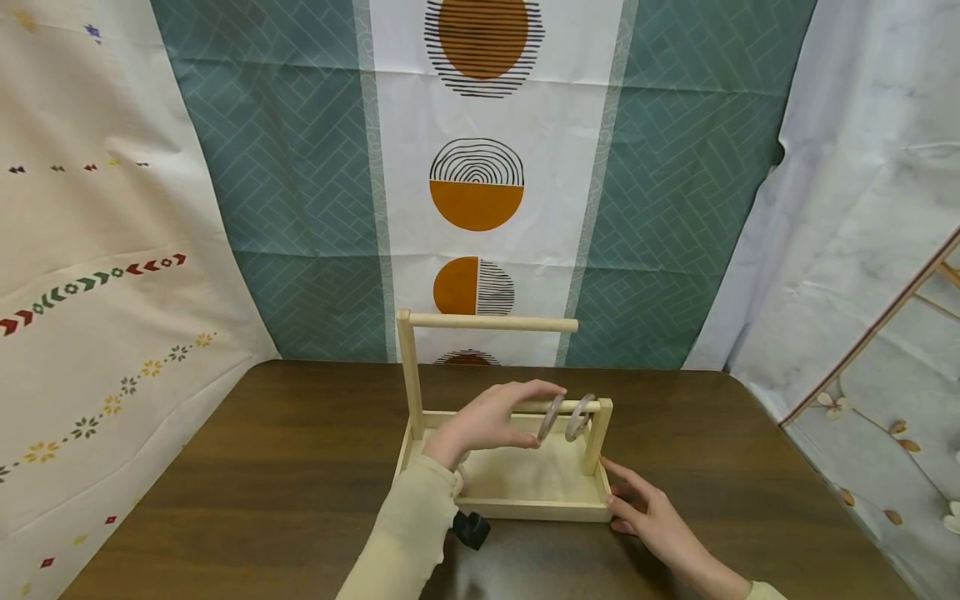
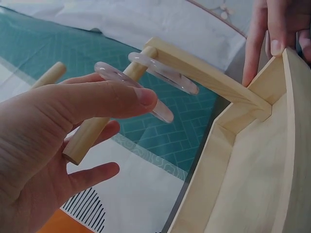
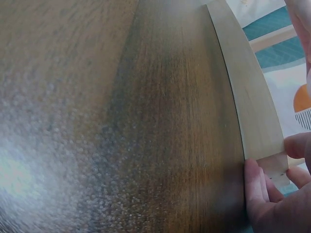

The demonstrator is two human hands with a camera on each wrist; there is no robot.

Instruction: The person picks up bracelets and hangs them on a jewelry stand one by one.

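A light wooden jewelry stand [image 1: 536, 510] has a shallow tray base and two horizontal bars on posts, one high at left and one low at right. My left hand [image 1: 483, 421] pinches a translucent bangle [image 2: 164, 112] between thumb and fingers. This bangle encircles the lower bar [image 2: 87, 138], whose free end points toward my palm. A second translucent bangle [image 1: 577, 421] hangs on the same bar, closer to the post [image 2: 209, 73]. My right hand [image 1: 652, 515] grips the tray's front right corner, thumb above and fingers at the outside.
The upper bar [image 1: 495, 322] rises behind my left hand. Beneath the stand is a dark brown wooden table [image 1: 300, 467]. A patterned green and white cloth [image 1: 300, 167] hangs behind it. A small black device [image 1: 471, 530] sits under my left wrist.
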